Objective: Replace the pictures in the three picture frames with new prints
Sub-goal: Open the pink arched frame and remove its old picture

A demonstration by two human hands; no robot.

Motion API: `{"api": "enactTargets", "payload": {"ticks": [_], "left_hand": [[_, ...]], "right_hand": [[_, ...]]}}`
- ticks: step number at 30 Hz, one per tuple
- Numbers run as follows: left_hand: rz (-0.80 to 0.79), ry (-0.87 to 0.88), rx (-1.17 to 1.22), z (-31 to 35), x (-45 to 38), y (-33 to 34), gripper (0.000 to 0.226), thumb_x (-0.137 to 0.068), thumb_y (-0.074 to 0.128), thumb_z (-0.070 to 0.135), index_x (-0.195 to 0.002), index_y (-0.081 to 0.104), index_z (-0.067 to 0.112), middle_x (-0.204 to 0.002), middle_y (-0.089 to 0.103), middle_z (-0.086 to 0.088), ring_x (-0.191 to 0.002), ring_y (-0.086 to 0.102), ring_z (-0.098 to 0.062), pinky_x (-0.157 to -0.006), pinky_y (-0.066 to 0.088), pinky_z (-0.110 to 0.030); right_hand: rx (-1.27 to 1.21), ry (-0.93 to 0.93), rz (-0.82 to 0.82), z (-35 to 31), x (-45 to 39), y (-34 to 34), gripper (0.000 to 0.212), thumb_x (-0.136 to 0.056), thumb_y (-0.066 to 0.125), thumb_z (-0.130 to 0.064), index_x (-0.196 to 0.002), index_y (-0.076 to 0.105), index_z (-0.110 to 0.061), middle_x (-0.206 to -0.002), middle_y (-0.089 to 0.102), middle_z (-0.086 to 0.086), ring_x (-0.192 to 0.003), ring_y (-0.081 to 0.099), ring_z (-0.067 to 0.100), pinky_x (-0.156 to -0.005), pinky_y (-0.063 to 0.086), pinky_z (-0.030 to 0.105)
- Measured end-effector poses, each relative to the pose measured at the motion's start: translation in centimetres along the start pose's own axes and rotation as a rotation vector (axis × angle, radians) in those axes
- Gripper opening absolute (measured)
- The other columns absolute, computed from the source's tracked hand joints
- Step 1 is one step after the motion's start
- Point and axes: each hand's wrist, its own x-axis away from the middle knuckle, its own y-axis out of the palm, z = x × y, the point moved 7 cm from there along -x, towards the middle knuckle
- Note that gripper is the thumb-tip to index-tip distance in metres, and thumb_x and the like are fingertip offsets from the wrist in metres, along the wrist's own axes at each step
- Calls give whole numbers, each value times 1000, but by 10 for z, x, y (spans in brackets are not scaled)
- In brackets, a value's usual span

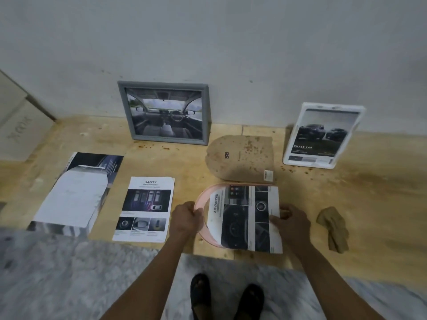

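A pink arch-shaped frame lies flat on the wooden board, with an "ADVANCED" car print laid over it. My left hand grips the frame's curved left edge. My right hand pinches the print's right edge. The frame's brown arched backing board lies just behind. A grey frame with a car-interior picture leans on the wall. A white frame with a "DOUBLE CAR" print leans at the right.
A "SAFETY" print and a larger brochure with a white sheet lie at the left. A crumpled tan cloth lies at the right. My feet stand on the marble floor. A cardboard box stands far left.
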Motion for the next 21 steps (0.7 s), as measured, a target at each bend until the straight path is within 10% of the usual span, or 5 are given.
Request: {"api": "enactTargets", "payload": {"ticks": [21], "left_hand": [[-51,145,-121,5,6,17,69,-77,80,39,-134,43,28,-123,52,-5,-114,55,-27,-89,54,-47]], "right_hand": [[566,-340,-3,-16,28,49,56,-81,72,-44,-131,57,-25,-138,45,9,-129,34,33,-104,34,46]]}}
